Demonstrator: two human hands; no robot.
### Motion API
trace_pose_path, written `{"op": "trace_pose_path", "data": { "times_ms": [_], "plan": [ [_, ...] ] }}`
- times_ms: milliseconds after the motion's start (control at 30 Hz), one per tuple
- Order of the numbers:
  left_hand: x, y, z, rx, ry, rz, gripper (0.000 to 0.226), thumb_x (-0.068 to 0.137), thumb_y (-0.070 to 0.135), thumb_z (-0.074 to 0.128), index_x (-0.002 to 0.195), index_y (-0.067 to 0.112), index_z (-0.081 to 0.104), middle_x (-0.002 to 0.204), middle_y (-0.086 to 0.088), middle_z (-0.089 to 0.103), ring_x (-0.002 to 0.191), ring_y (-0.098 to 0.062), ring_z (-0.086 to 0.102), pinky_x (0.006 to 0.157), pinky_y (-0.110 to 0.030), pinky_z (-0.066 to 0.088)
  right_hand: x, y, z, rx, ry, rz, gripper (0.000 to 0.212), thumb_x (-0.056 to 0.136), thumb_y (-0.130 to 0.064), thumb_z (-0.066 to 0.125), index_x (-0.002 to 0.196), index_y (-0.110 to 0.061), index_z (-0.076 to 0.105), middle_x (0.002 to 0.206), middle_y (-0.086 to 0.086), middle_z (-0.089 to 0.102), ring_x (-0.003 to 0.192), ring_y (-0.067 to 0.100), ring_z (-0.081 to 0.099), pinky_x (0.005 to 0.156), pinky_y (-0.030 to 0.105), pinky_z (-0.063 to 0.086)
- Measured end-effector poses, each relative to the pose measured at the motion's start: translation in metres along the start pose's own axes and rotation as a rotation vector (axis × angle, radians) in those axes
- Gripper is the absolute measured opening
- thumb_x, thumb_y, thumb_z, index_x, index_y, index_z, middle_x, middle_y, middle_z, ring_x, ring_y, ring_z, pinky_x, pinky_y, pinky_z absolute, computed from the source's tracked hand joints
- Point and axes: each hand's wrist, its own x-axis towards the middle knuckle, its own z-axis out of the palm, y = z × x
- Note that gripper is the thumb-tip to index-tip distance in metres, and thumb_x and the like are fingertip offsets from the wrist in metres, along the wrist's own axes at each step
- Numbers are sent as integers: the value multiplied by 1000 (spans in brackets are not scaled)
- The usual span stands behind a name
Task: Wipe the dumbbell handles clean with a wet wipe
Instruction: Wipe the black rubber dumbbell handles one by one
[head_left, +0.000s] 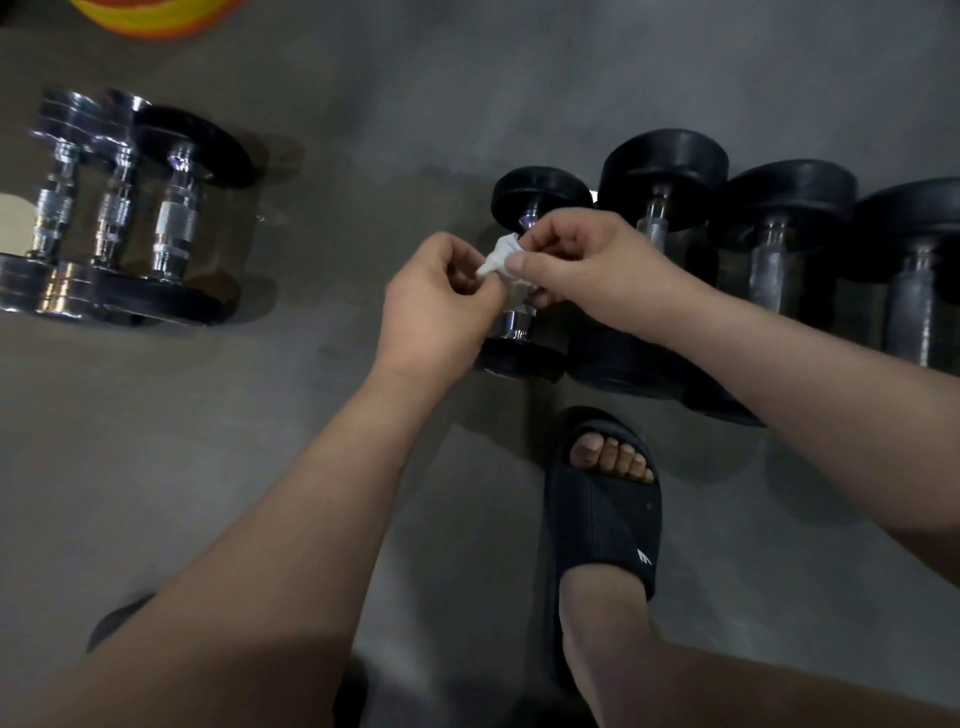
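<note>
Bare grey floor (363, 156) lies open between three chrome dumbbells (119, 208) at left and a tight row of black dumbbells (784, 197) at right. The left hand (436, 306) and right hand (587, 260), pinching a wet wipe (501, 254), cover the row's leftmost handle. A sandalled foot (602, 509) stands just before that row.

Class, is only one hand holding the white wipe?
No: the left hand and the right hand both pinch the wet wipe between them.

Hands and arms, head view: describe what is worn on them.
The left hand and right hand are bare: no gloves, no rings in view. The left forearm and right forearm are bare too, with no sleeve, watch or band showing.
</note>
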Motion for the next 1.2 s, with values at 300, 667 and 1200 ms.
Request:
{"op": "trace_pose_path", "data": {
  "times_ms": [300,667,1200],
  "plan": [
    [-3,-1,-2,-374,-67,-170,13,86,7,74,84,13,62,78,-4,72,73,-18,73,75,-38,62,-2,6,10,-258,107,-220,10,83,-7,73,86,-14,67,80,-6,62,69,1,56,64,14,46],
    [2,10,-11,-772,-249,-384,48,88,-16,26,116,-12,66,105,-22,75,100,-25,75,89,-29,59,-5,8,-1,-207,24,-254,12,84,-20,81,87,-11,74,105,1,69,98,12,67,90,35,56],
    [-11,-20,-3,479,-280,-176,81,74,70,73,128,11,61,128,-7,62,118,-25,59,89,-29,47,18,23,-10,-754,265,-243,27,89,-19,59,112,-19,73,101,9,63,91,29,63,80,40,53]
  ]
}}
